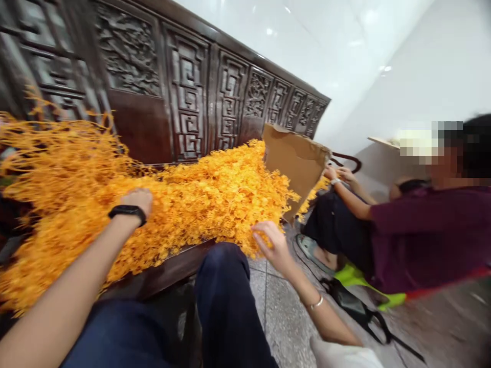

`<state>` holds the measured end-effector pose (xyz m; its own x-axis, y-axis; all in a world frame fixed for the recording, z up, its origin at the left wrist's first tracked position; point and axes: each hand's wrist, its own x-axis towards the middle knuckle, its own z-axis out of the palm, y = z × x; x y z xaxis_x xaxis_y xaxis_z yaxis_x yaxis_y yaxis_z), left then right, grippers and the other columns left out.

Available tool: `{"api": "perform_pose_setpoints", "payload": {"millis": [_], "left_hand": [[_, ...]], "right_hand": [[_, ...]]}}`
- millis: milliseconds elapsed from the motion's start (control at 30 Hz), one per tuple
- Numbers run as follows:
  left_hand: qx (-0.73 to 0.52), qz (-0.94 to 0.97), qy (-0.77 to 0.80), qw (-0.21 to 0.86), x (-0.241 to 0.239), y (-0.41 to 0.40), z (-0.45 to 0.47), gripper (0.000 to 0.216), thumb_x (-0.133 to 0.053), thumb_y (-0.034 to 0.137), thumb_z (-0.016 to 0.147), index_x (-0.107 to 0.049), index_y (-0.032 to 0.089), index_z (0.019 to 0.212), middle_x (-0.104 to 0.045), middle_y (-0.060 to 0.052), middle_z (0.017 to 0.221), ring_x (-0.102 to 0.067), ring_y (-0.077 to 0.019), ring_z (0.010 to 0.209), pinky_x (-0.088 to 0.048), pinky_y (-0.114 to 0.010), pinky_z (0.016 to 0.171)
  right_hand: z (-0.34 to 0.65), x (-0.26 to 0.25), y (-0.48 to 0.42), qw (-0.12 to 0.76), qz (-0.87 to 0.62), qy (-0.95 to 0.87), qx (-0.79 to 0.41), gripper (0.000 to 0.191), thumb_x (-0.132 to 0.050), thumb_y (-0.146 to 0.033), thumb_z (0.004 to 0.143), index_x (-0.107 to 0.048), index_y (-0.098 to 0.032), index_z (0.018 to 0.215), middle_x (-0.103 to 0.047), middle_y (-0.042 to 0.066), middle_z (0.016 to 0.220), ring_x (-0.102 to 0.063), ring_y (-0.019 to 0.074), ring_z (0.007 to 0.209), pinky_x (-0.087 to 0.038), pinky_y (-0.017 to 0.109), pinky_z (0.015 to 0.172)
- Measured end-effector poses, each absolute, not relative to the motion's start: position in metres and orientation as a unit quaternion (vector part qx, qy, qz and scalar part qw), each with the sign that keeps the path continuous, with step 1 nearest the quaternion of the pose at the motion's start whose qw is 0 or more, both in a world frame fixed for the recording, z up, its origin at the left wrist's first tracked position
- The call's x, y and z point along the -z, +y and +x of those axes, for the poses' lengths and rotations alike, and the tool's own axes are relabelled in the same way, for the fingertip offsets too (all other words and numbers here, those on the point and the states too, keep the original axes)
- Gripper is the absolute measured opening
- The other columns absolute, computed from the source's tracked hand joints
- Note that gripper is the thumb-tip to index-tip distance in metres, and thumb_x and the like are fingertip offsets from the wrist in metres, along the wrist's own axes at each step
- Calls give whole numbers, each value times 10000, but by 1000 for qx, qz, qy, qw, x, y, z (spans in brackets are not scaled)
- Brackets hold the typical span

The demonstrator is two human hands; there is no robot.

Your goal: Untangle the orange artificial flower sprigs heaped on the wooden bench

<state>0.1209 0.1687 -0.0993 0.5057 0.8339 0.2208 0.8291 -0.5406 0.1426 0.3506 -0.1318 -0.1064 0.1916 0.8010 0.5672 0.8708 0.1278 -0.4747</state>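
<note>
A long heap of orange artificial foliage point(226, 194) with fine, branching sprigs covers the dark wooden bench in front of me. My left hand point(141, 200), with a black band on the wrist, reaches into the middle of the heap, and its fingers are hidden among the sprigs. At the heap's near right edge is my right hand point(271, 243), a thin bangle on its forearm. Its fingers are bent a little and apart, at the outer sprigs, with nothing visible held in them.
Behind the heap rises the bench's carved wooden back point(190, 97). A cardboard sheet point(293, 158) stands at the heap's right end. Beyond it sits a person in a purple shirt point(425, 235), hands by the cardboard's edge. A black strap point(379, 327) lies on the stone floor point(286, 317).
</note>
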Motion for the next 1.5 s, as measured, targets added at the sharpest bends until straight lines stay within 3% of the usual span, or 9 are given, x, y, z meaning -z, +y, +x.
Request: {"api": "perform_pose_setpoints", "payload": {"millis": [167,333,467,567,667,967,1200,1367,1500], "left_hand": [[-216,866,450,-35,102,147,146,543,-144,213,852,-273,113,1370,-539,-173,1189,-471,-399,1110,-459,-555,788],[-241,916,316,-55,105,119,175,645,-161,272,817,-10,263,1444,-470,-132,1283,-443,-400,1149,-434,-560,830],[-202,952,224,-55,115,93,184,648,-253,288,812,-139,188,1442,-394,-146,1395,-441,-353,1188,-415,-498,917],[-174,954,231,-77,124,85,184,657,-349,296,831,-192,107,1441,-252,-210,1473,-251,-364,1341,-359,-519,971],[-132,956,245,-93,132,89,179,700,-440,347,834,-169,167,1454,-145,-182,1515,-128,-359,1387,-298,-569,1003],[-68,960,262,-67,151,101,161,735,-505,365,830,-156,204,1456,-168,-169,1511,-154,-347,1384,-306,-553,1020],[-61,958,278,-40,155,107,155,747,-497,330,838,-107,200,1462,-118,-168,1521,-119,-336,1393,-293,-531,1034],[-29,958,284,-16,164,113,159,740,-503,283,826,-139,151,1456,-125,-186,1515,-103,-338,1393,-268,-541,1046],[-16,957,290,4,169,117,164,690,-522,240,804,-252,96,1422,-179,-220,1494,-140,-355,1383,-238,-568,1051]], "right_hand": [[333,159,-204,403,-740,-538,-10,154,-474,-219,861,-593,-256,951,-598,59,966,-564,199,954,-468,369,845],[326,176,-220,432,-752,-488,-100,247,-537,-303,832,-589,-272,1072,-586,52,1072,-556,190,1018,-467,349,865],[336,188,-173,478,-710,-476,-200,580,-591,-409,784,-404,-346,1330,-336,13,1447,-300,214,1343,-353,402,1035],[341,202,-124,507,-701,-447,-226,575,-505,-481,823,-367,-336,1363,-249,-11,1495,-117,187,1412,-118,438,1143],[344,213,-87,514,-708,-431,-220,629,-490,-564,800,-362,-323,1367,-209,-3,1508,-58,175,1420,-68,431,1150],[390,223,-48,476,-731,-479,-98,664,-573,-481,744,-397,-221,1329,-330,115,1447,-205,246,1388,-170,467,1128],[395,155,-105,301,-791,-532,-38,272,-574,-388,768,-662,-244,982,-656,130,1068,-619,316,983,-449,509,890],[363,70,-66,447,-660,-603,-37,216,-524,-364,842,-653,-193,872,-687,62,898,-645,193,854,-499,349,815],[333,59,30,322,-575,-750,-55,238,-505,-292,868,-601,-186,1058,-625,65,1117,-572,155,1063,-449,308,926]]}}
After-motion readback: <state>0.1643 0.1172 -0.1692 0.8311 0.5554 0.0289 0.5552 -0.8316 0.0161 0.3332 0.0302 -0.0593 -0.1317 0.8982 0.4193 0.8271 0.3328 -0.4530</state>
